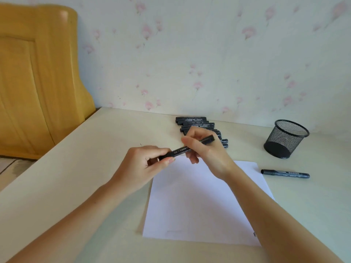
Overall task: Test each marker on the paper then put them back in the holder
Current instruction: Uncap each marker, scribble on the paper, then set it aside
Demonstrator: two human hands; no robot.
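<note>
A pale cream tabletop (76, 177) carries a white paper sheet (191, 205) beneath both hands. Beyond the right hand (205, 149) lies a row of black markers (195, 123), partly hidden by it; an empty black mesh holder (286, 138) stands farther right, with one loose black marker (284, 174) near it. The left hand (144, 166) and right hand pinch opposite ends of one black marker (187, 148).

Two bare forearms are showing, sleeveless to the frame edge; the left hand (144, 166) and right hand (205, 149) are wearing no rings, watch or gloves.
</note>
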